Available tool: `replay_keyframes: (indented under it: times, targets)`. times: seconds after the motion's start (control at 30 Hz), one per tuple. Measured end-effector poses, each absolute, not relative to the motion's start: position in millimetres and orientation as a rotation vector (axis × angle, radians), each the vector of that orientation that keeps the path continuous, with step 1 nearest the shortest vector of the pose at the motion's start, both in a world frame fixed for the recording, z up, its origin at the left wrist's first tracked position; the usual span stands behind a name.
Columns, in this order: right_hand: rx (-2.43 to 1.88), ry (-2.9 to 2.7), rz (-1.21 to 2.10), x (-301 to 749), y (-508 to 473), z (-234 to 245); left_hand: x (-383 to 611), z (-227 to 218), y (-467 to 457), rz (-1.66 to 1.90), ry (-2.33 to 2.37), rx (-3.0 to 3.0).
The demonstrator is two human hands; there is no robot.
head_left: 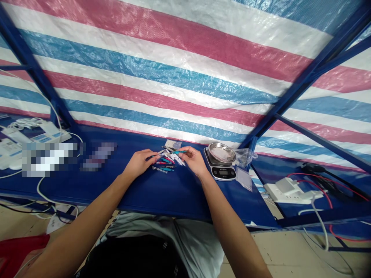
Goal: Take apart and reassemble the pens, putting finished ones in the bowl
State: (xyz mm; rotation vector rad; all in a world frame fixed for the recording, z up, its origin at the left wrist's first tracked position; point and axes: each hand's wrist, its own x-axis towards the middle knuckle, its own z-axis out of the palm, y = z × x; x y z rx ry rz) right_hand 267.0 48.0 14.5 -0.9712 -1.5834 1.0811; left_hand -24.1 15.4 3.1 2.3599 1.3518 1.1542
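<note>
A small pile of slim pens (174, 157), white, teal, red and dark, lies on the blue table between my hands. My left hand (139, 163) is at the left of the pile, its fingertips closed on a white pen (161, 151). On the other side, my right hand (194, 158) pinches a teal pen (181, 152) between thumb and fingers, just over the white ones. Several teal and dark pens (165, 169) lie at the near edge of the pile. Behind it is a small clear bag (173, 144) with pale contents.
A digital scale (223, 173) with a round metal bowl (222, 152) stands right of my right hand, with plastic bags (244, 178) beside it. White power strips (290, 192) and cables lie at both sides. Blue metal posts (301, 83) and a striped tarp (162, 73) rise behind the table (174, 197).
</note>
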Motion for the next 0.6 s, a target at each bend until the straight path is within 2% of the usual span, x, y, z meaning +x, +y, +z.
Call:
replay_keyframes:
  times: [0.13, 0.33, 0.6]
  targets:
    - [-1.106, -1.534, 0.892, 290, 56, 20, -26, 0, 17, 1.103, 1.441, 2.348]
    - [-1.269, -1.695, 0.311, 308, 58, 26, -25, -3, 19, 1.004, 1.448, 2.347]
    - [-1.342, -1.526, 0.044, 312, 51, 37, -25, -4, 18, 0.964, 1.462, 2.32]
